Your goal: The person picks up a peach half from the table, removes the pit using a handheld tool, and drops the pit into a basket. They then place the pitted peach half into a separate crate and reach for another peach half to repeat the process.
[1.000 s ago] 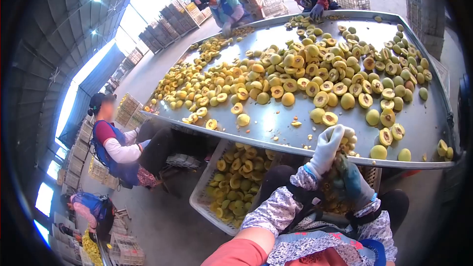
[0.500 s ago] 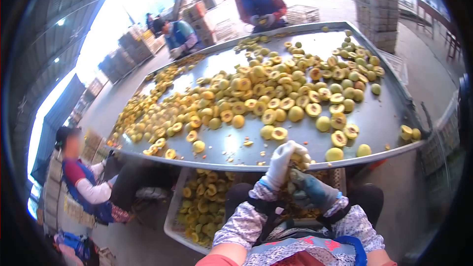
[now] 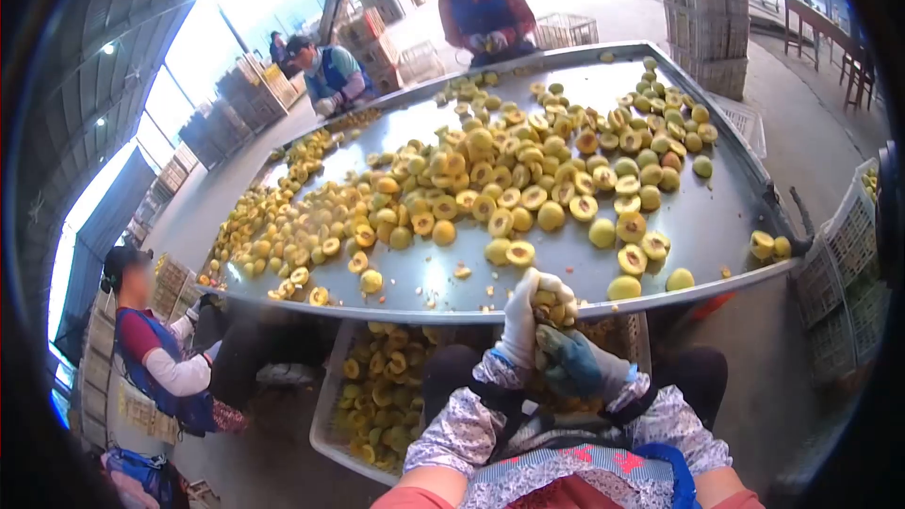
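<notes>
My left hand [image 3: 521, 322], in a white glove, is closed around a yellowish peach [image 3: 554, 309] just over the table's near edge. Close below it, my right hand [image 3: 583, 366] in a blue-grey glove has its fingers curled against the fruit; what they grip is hidden. In front lies a metal-topped table [image 3: 716, 226] with a heap of peaches [image 3: 481, 170], many cut in half with brown centres. A few halves [image 3: 632, 259] lie nearer to me. Below the table edge, a crate of cut peaches [image 3: 382, 396] stands left of my legs.
Another crate [image 3: 644, 335] is partly hidden behind my hands. Co-workers stand at the far edge [image 3: 483, 14] and far left [image 3: 339, 75]; one person sits at near left [image 3: 165, 353]. Stacked crates [image 3: 707, 24] rise behind the table, and more crates [image 3: 839, 273] stand at right.
The view has shifted slightly, so the table and crates sit a little further left. My hands stay together on the peach, with the right fingers slightly turned.
</notes>
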`<state>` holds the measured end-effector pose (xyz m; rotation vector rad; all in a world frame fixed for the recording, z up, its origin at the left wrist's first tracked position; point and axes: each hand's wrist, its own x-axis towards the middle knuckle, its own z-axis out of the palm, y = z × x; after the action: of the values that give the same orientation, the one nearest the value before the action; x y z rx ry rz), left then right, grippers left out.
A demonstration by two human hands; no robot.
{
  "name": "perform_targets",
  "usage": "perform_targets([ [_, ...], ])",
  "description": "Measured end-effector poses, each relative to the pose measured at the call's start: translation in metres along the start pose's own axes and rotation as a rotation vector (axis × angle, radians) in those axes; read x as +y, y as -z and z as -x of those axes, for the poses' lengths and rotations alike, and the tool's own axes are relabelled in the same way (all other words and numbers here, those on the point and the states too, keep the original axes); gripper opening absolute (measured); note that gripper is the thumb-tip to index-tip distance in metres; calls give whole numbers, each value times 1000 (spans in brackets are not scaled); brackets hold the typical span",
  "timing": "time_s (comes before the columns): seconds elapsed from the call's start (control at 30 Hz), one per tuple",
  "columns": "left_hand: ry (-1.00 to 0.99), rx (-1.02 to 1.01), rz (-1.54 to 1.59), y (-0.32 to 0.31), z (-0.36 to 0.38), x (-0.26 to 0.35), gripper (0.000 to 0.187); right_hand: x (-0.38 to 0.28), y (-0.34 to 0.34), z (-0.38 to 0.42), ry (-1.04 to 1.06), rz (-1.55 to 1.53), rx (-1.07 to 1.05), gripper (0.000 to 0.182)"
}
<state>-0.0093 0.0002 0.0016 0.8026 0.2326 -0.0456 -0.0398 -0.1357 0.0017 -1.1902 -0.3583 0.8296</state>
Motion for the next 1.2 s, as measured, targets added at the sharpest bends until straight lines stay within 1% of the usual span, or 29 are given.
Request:
perform_targets([
  [0.03,-10,-35,-59,11,-1,-1,43,4,5,0,-224,-94,-17,38],
  [0.07,-17,-74,-115,21,-3,-2,41,32,3,-9,-34,-25,42,35],
  [0.13,16,-163,249,46,-4,12,42,36,1,0,-94,294,-53,34],
  [0.17,-20,-129,268,56,3,27,41,45,3,2,3,449,-33,35],
  [0.2,-59,-97,285,64,11,46,40,46,7,4,-12,437,-21,35],
  [0.27,-282,324,103,70,35,87,34,42,19,5,-199,1195,97,34],
  [0.3,-348,391,-161,85,47,104,32,38,24,6,-275,1256,94,34],
  [0.33,-406,450,-430,103,61,118,31,37,23,9,-290,1248,93,34],
  [0.4,-473,748,-1467,142,68,137,44,29,16,8,-146,1111,269,34],
  [0.47,-459,971,-1838,145,57,147,48,28,15,5,-120,1108,321,32],
  [0.5,-487,911,-1625,130,45,145,49,31,17,1,-95,1114,310,33],
  [0.57,-520,555,-1493,119,0,139,55,34,21,-4,-78,1123,300,33],
  [0.6,-543,416,-1548,106,-24,131,61,34,23,-6,-216,1223,247,35],
  [0.63,-587,250,-1547,100,-47,118,58,31,26,-9,-352,1320,199,37],
  [0.67,-508,105,-1515,100,-72,107,65,32,28,-5,-289,1330,188,41],
  [0.7,-503,6,-1579,116,-106,93,71,29,27,-3,-239,1220,229,42],
  [0.73,-513,-96,-1765,103,-117,87,69,26,27,-1,-185,1112,262,43],
  [0.77,-531,-67,-1844,108,-126,76,67,30,30,-5,-275,1176,244,42],
  [0.8,-541,-38,-1923,107,-128,68,64,27,34,-5,-272,1177,256,42],
  [0.83,-483,-6,-1880,109,-132,70,58,26,35,-4,-320,1176,198,42],
  [0.87,-482,-14,-1882,112,-135,75,58,26,35,-1,-372,1173,135,42],
  [0.9,-336,9,-1809,112,-136,82,57,18,32,4,-285,1037,157,43],
  [0.93,-190,37,-1729,107,-132,86,56,15,31,3,-291,1037,153,43],
  [0.97,-217,74,-1406,104,-124,85,50,13,29,2,-191,874,218,43],
  [1.0,-223,31,-1118,116,-127,82,44,13,26,1,-99,706,278,43],
  [1.07,-23,9,-675,66,-78,94,43,32,28,-17,191,477,367,40],
  [1.1,-27,-91,-481,68,-70,86,47,26,25,-20,176,468,368,40],
  [1.13,-6,-177,-383,60,-60,79,48,16,22,-23,219,444,400,39],
  [1.2,-12,-161,-362,39,-37,62,41,11,16,-27,255,423,440,39],
])
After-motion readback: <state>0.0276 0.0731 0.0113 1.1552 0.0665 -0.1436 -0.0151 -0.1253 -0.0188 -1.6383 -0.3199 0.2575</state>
